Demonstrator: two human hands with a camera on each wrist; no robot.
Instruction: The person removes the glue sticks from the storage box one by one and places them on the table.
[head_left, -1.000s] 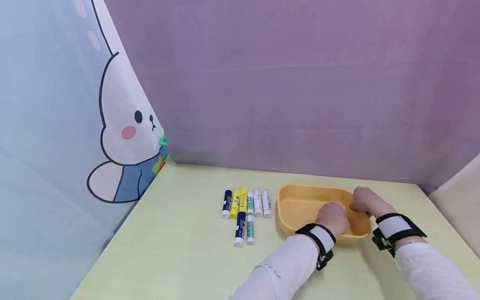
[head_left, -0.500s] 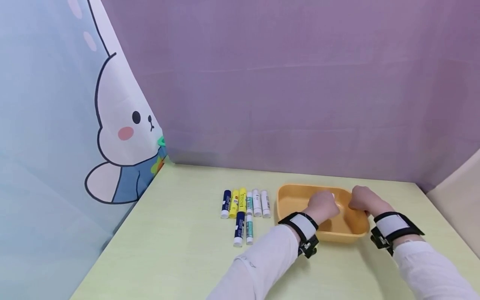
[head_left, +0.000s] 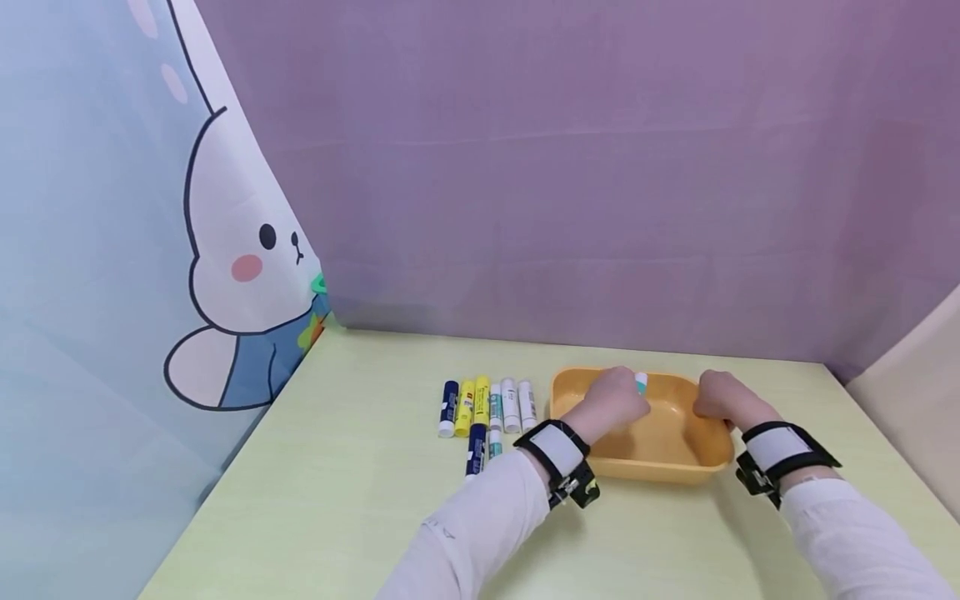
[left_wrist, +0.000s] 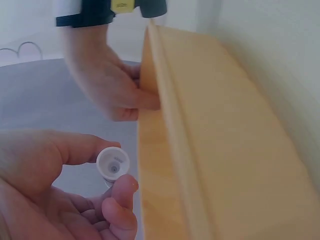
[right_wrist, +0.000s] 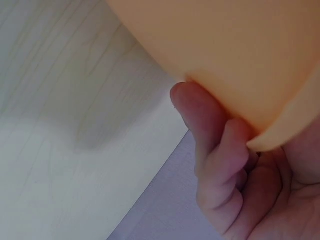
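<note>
In the head view, my left hand [head_left: 613, 402] is over the left part of a yellow-orange plastic basket [head_left: 663, 437]. It pinches a small glue stick [head_left: 641, 382] with a white end and a teal band. Thumb and fingers hold that glue stick [left_wrist: 113, 164] in the left wrist view, with its hollow white end towards the camera. On the basket's right end, my right hand [head_left: 729, 398] grips the rim. From the right wrist view, its fingers [right_wrist: 215, 145] curl under the outer wall [right_wrist: 235, 55], and the thumb is mostly hidden.
Left of the basket, several glue sticks lie in a row: a navy one [head_left: 447, 408], yellow ones [head_left: 465, 408] and white ones [head_left: 527, 404]. Nearer, another navy one [head_left: 476, 450] and a teal one [head_left: 495, 444] are partly covered by my left sleeve [head_left: 480, 508]. A purple curtain [head_left: 562, 208] hangs behind.
My left hand has risen from inside the basket and moved left, bringing the glue stick into sight. My right hand stays on the basket's right end.
</note>
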